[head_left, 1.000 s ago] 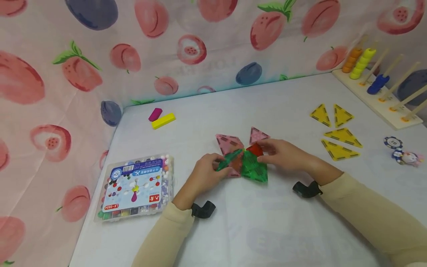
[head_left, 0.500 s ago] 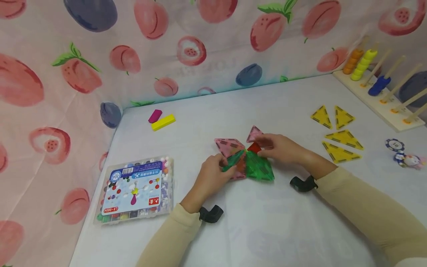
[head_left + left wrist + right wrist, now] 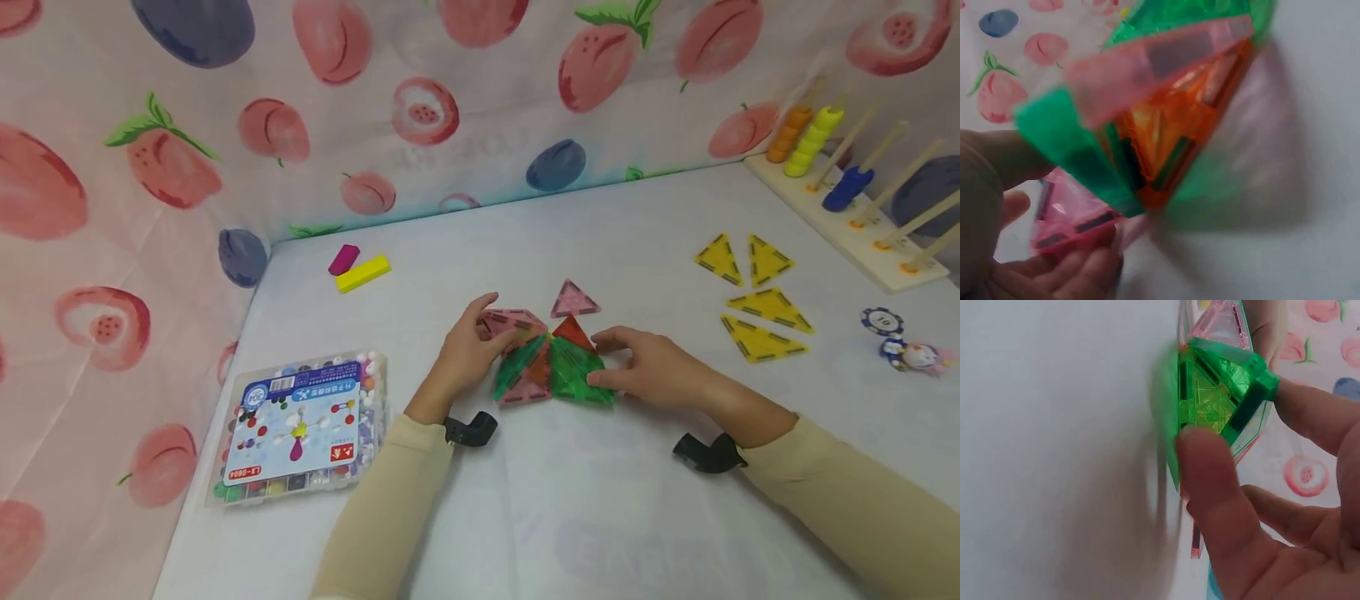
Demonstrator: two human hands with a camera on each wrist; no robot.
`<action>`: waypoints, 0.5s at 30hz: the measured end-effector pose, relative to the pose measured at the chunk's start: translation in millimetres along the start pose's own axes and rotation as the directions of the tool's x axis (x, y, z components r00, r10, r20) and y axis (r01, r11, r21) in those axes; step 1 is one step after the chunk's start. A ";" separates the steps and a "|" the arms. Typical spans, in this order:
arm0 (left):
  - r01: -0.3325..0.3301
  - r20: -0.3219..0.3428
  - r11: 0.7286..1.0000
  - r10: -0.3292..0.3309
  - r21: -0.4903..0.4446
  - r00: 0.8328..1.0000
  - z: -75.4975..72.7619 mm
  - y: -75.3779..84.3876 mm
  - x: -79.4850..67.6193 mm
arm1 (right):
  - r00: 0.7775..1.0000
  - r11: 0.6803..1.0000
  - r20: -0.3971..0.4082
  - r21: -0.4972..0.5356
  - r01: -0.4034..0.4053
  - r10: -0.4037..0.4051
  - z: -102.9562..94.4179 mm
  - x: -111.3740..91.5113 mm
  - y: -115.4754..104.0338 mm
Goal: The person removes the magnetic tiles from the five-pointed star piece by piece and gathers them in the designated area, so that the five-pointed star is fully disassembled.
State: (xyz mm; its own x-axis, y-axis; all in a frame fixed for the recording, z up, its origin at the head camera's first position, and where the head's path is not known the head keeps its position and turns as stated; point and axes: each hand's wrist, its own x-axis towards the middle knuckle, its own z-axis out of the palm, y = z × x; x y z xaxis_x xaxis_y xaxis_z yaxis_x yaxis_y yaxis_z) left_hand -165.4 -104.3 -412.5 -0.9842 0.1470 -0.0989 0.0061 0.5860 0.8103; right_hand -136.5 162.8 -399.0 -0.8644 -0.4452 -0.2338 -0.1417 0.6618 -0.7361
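Translucent magnetic tiles form a small raised cluster mid-table: a pink section (image 3: 513, 318), a leaning green triangle (image 3: 519, 365), a larger green section (image 3: 577, 371) and a red triangle (image 3: 572, 333). My left hand (image 3: 465, 354) holds the pink section at its left side, thumb in front and forefinger behind. An orange tile (image 3: 1163, 140) shows inside the cluster in the left wrist view. With thumb and fingertips, my right hand (image 3: 648, 367) pinches the green section's right side. A loose pink triangle (image 3: 573, 302) lies just behind the cluster.
Several yellow triangle tiles (image 3: 765, 343) lie at right, near a poker chip (image 3: 882, 321) and a small figurine (image 3: 917, 354). A peg board with beads (image 3: 840, 208) stands back right. At left are a bead box (image 3: 296, 425), a yellow block (image 3: 363, 273) and a magenta block (image 3: 344, 259).
My left hand has let go of the leaning green triangle and moved up to the pink section. My right hand has left the red triangle and shifted right and down onto the green section.
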 end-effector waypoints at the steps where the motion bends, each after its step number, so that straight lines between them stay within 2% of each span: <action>1: 0.011 0.010 1.000 -0.011 -0.015 1.000 0.7 -2.5 2.1 | 1.000 1.000 0.003 0.021 0.002 -0.002 0.1 1.6 0.4; 7: 0.102 0.011 0.983 -0.101 -0.152 0.995 1.0 -17.3 0.7 | 1.000 0.998 -0.028 0.064 -0.009 0.011 -10.5 18.7 8.3; 11: 0.157 0.060 0.950 -0.146 -0.269 0.987 -0.1 -19.6 -6.1 | 0.997 0.995 -0.063 0.093 -0.030 0.036 -20.2 35.9 15.7; 15: 0.166 0.087 0.913 -0.144 -0.373 0.986 0.1 -19.5 -9.0 | 0.996 0.994 -0.082 0.106 -0.028 0.037 -25.3 48.7 20.0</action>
State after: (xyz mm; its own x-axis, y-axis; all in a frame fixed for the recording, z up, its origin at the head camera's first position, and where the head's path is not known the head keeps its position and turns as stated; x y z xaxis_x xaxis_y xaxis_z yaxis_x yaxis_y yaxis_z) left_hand -156.7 -116.9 -427.5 -0.9556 0.1300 -0.2644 -0.2241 0.2618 0.9387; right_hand -193.6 169.6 -409.1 -0.9055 -0.3699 -0.2079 -0.0659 0.6066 -0.7923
